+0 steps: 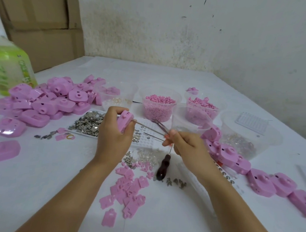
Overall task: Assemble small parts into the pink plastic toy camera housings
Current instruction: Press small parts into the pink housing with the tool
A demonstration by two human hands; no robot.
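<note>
Just above the table (25, 188), the left hand (114, 133) curls its fingers and thumb round one pink camera housing (125, 120), holding it tilted on edge. The right hand (186, 147) pinches a pair of metal tweezers (148, 129) between thumb and fingertips, and the thin tips reach across to touch the housing's right edge. Whether anything sits between the tips is too small to tell. Below the right hand a dark-handled awl (161, 168) lies on the table, its shaft pointing up towards the fingers. Under the hands lies a white grid tray (143, 142) with small metal rings in it, and left of it a heap of silvery metal bits (88, 123). Flat pink plates (128, 185) are scattered between the forearms. A big pile of housings (41, 99) lies to the left, a row of housings (260, 179) to the right. Clear tubs of pink bits (158, 105) stand behind, and cardboard boxes (43, 17) fill the far left corner.
</note>
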